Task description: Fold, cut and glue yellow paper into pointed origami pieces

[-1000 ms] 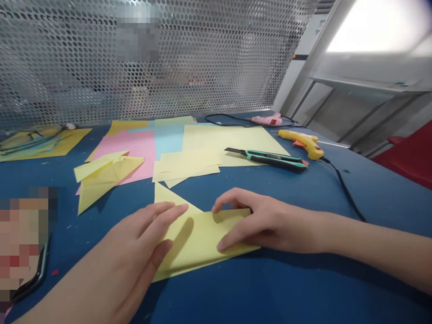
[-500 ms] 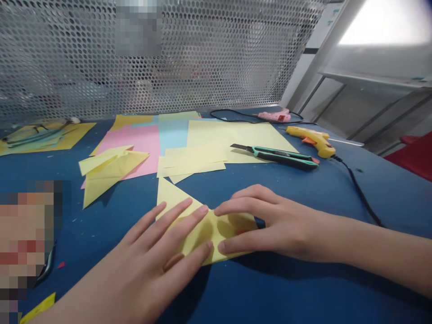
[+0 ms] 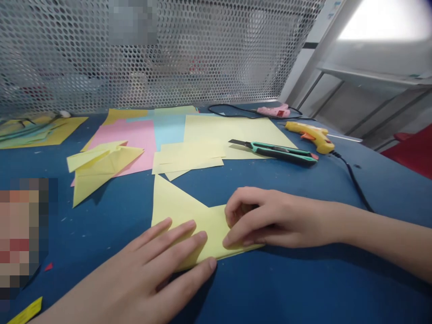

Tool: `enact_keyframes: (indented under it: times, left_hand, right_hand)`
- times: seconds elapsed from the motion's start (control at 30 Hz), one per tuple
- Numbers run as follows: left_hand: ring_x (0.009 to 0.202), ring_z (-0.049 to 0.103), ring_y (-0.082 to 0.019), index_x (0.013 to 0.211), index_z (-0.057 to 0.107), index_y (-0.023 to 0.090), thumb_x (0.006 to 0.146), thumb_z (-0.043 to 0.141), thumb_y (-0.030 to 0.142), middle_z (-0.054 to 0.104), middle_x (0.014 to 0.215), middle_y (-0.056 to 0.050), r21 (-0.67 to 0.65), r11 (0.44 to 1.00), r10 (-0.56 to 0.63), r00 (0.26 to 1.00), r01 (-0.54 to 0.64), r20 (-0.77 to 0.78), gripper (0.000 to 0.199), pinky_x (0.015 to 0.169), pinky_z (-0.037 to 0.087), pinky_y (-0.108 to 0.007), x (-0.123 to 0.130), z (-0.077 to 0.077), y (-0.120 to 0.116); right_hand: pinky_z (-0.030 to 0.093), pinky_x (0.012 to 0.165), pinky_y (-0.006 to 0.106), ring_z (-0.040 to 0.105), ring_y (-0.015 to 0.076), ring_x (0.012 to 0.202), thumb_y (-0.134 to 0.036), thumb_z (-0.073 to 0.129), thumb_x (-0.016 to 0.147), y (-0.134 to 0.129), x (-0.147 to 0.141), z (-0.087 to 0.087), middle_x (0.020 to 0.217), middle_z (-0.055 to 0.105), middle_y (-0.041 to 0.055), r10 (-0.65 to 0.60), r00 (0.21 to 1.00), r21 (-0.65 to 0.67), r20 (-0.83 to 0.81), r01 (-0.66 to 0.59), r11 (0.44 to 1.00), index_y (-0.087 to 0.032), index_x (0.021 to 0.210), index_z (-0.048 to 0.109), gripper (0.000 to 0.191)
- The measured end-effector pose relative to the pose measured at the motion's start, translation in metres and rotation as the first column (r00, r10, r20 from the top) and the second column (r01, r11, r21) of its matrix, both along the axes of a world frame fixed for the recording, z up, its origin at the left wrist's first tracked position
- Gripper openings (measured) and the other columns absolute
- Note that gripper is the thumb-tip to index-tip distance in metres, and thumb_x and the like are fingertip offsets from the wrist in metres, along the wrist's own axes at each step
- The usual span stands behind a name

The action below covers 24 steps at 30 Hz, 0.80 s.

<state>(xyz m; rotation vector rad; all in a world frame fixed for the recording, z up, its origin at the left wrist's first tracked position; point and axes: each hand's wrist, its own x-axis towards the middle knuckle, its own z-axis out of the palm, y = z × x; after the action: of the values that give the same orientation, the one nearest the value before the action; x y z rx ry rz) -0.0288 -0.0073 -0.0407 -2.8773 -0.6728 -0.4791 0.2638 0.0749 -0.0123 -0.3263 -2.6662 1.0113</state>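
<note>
A folded yellow paper (image 3: 182, 202) lies on the blue table, its left part rising to a pointed corner and its lower edge showing layers. Across its lower left my left hand (image 3: 151, 270) rests with fingers spread, the thumb at the bottom edge. My right hand (image 3: 270, 218) is on the paper's right part, its fingers curled and the index fingertip touching the surface; whether anything is between those fingers is hidden. Just behind the folded paper are small pale yellow sheets (image 3: 189, 157). To the left stands a folded yellow paper shape (image 3: 101, 166).
A green and black utility knife (image 3: 283, 152), blade out, lies on a large pale yellow sheet (image 3: 209, 128). Yellow (image 3: 313, 135) and pink (image 3: 275, 111) glue guns with cords are at the back right. Pink (image 3: 135, 135) and blue paper lie behind; a perforated metal panel (image 3: 202, 54) stands beyond.
My right hand has curled its fingers on the paper's right part, where they were spread before. My left hand has shifted slightly down, uncovering more of the paper.
</note>
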Motion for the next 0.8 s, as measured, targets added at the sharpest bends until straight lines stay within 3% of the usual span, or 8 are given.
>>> enact_keyframes:
  times: [0.17, 0.3, 0.47, 0.63, 0.8]
  left_hand:
    - [0.144, 0.031, -0.013, 0.139, 0.049, 0.025, 0.092, 0.032, 0.004, 0.053, 0.145, 0.004, -0.054, 0.998, 0.041, 0.999, -0.039, 0.032, 0.055, 0.119, 0.018, -0.031, 0.005, 0.001, -0.003]
    - [0.141, 0.034, -0.009, 0.136, 0.05, 0.031, 0.087, 0.034, 0.001, 0.054, 0.143, 0.009, -0.12, 0.987, 0.114, 0.992, -0.106, 0.056, 0.059, 0.119, 0.019, -0.029, 0.009, 0.003, -0.006]
    - [0.133, 0.046, -0.01, 0.151, 0.031, 0.034, 0.083, 0.038, 0.003, 0.053, 0.143, 0.009, -0.177, 0.979, 0.111, 0.992, -0.098, 0.062, 0.074, 0.115, 0.028, -0.028, 0.002, 0.006, -0.005]
    - [0.134, 0.046, -0.012, 0.151, 0.033, 0.032, 0.085, 0.04, 0.008, 0.045, 0.15, 0.007, -0.208, 0.975, 0.083, 0.996, -0.078, 0.015, 0.07, 0.115, 0.027, -0.03, -0.003, 0.005, -0.006]
    - [0.141, 0.035, -0.013, 0.151, 0.025, 0.042, 0.087, 0.034, 0.007, 0.039, 0.152, 0.013, -0.244, 0.95, 0.218, 0.974, -0.197, 0.063, 0.074, 0.115, 0.03, -0.035, 0.002, -0.005, -0.014]
  right_hand:
    - [0.051, 0.086, 0.02, 0.058, 0.01, 0.092, -0.011, 0.059, 0.093, 0.006, 0.006, 0.002, 0.11, 0.055, 0.0091, 0.042, 0.999, -0.221, 0.033, -0.034, 0.975, -0.015, 0.11, 0.074, 0.023]
    - [0.05, 0.089, 0.021, 0.057, 0.0105, 0.096, -0.01, 0.058, 0.093, 0.007, 0.01, 0.007, 0.114, 0.053, 0.0098, 0.055, 0.994, -0.281, 0.098, -0.026, 0.959, -0.014, 0.113, 0.073, 0.025]
    - [0.048, 0.095, 0.023, 0.056, 0.0133, 0.106, -0.014, 0.06, 0.094, 0.009, 0.013, 0.013, 0.119, 0.054, 0.011, 0.058, 0.988, -0.323, 0.14, -0.01, 0.946, -0.014, 0.114, 0.073, 0.024]
    - [0.05, 0.088, 0.022, 0.057, 0.0107, 0.097, -0.007, 0.048, 0.096, 0.008, 0.015, 0.011, 0.122, 0.051, 0.0106, 0.007, 0.987, -0.291, 0.158, 0.04, 0.956, -0.015, 0.116, 0.072, 0.033]
    - [0.039, 0.106, 0.027, 0.047, 0.0157, 0.126, -0.011, 0.053, 0.095, 0.006, 0.014, 0.014, 0.136, 0.048, 0.0086, -0.003, 0.979, -0.124, 0.203, 0.029, 0.992, -0.023, 0.114, 0.074, 0.031]
